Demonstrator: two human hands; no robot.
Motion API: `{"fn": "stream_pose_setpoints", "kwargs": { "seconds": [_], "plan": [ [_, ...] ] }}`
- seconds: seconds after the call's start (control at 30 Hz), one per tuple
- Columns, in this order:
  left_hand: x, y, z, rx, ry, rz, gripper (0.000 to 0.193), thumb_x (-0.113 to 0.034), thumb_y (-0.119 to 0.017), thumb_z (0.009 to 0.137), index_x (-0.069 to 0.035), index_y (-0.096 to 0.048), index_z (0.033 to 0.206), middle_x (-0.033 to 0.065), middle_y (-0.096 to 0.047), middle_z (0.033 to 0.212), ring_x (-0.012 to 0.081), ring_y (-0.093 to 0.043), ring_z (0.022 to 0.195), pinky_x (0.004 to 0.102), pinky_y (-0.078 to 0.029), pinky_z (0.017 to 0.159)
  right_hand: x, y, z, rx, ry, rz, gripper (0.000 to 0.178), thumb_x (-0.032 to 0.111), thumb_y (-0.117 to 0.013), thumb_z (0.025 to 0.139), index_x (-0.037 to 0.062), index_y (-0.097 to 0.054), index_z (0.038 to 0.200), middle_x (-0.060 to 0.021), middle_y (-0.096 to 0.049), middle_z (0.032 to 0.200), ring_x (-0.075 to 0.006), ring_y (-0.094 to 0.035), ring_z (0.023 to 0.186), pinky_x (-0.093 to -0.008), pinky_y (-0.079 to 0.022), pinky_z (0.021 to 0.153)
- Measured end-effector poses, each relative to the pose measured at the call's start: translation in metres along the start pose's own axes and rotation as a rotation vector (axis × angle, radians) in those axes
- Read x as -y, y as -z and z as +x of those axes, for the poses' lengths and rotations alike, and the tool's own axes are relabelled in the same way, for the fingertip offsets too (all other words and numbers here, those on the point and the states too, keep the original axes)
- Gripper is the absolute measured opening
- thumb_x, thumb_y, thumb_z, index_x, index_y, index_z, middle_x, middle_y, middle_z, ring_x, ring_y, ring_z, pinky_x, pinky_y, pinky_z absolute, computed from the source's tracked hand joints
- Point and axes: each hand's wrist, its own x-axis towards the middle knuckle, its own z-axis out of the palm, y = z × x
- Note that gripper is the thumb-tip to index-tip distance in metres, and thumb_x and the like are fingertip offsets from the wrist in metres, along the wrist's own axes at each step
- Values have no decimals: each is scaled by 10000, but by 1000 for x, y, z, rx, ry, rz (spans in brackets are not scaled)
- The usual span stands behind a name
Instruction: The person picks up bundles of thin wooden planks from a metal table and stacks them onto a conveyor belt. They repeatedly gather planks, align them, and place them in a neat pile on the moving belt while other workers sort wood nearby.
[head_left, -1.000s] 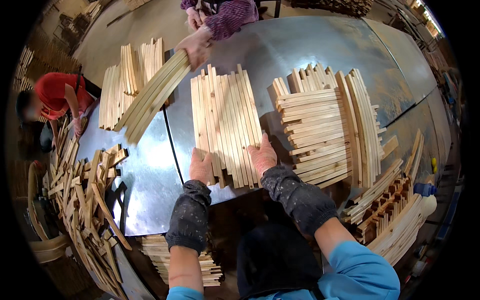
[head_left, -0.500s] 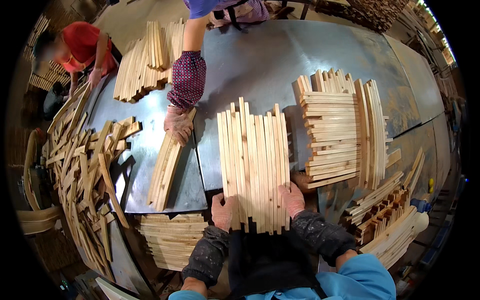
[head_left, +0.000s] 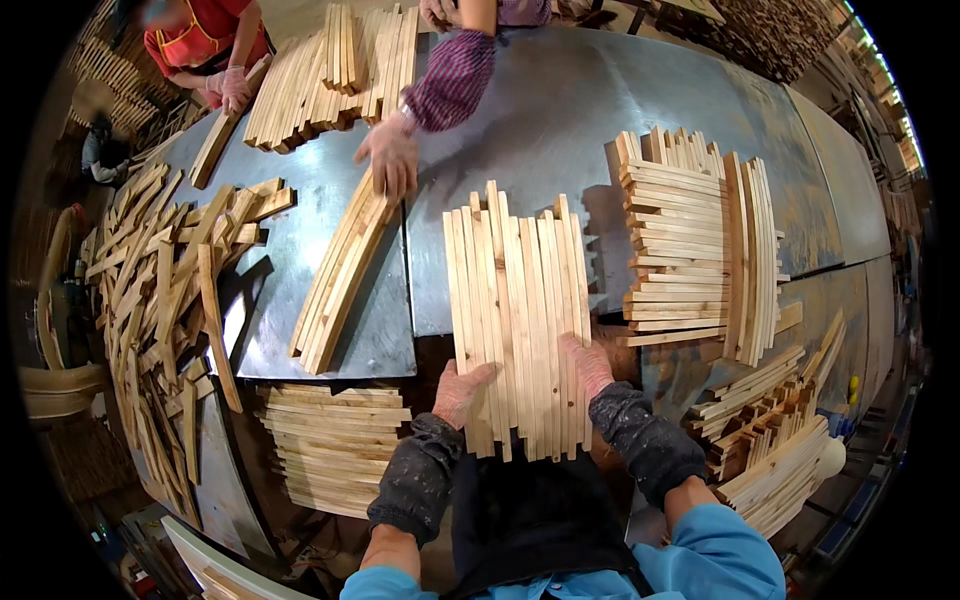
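Observation:
A row of pale wooden strips lies side by side in front of me, its far end over the metal table and its near end by my dark apron. My left hand, in a pinkish glove, grips the row's left edge with the thumb over the top. On the right edge, my right hand presses inward, its thumb on top too. The fingers beneath are hidden. Both forearms wear dark, speckled sleeve covers.
Across the metal table, a co-worker's gloved hand is at a small strip bundle. Stacked strips stand right; a loose pile lies left. Another stack sits below the table edge. A person in red handles a strip.
My hands have slid farther along the row's sides, with thumbs now over the top. The co-worker's hand has loosened on the bundle's far end. The person in red has brought a strip onto the table.

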Motion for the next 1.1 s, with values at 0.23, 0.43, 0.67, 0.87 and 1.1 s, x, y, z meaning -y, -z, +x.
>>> {"fn": "stream_pose_setpoints", "kwargs": {
  "seconds": [0.23,0.43,0.67,0.87,1.1],
  "plan": [
    [-6,-25,-85,18,-109,-148,593,-76,-807,913,48,-564,1440,140,-729,1270,267,-733,1058,392,-599,912,1,18,-49,46,104,-186,604,421,-755,954,-71,-684,1297,-173,-762,1221,-271,-720,1089,-380,-538,980],
    [-59,-80,-117,0,-214,18,660,-132,-816,909,4,-532,1488,128,-709,1293,264,-716,1117,382,-592,984,119,48,-124,8,152,-309,669,527,-749,964,-10,-683,1357,-222,-744,1274,-348,-697,1180,-390,-519,1053],
    [-115,-232,-57,291,-258,151,557,-132,-771,944,42,-561,1429,122,-715,1266,232,-719,1085,374,-588,972,198,170,-86,-20,372,81,740,286,-808,972,-43,-479,1548,-163,-672,1417,-268,-653,1255,-346,-494,1108],
    [-126,-341,24,405,-10,187,599,-187,-805,945,86,-524,1398,200,-705,1255,279,-740,1038,422,-614,928,239,254,-42,-105,220,34,769,223,-775,984,5,-402,1620,-163,-632,1462,-284,-638,1284,-365,-490,1143],
    [-81,-354,63,307,-80,248,666,-174,-833,943,79,-466,1438,200,-681,1298,301,-705,1134,452,-593,986,237,268,-22,-393,64,-418,859,270,-738,952,25,-337,1670,-233,-549,1580,-353,-560,1437,-410,-445,1212]
  ]
}}
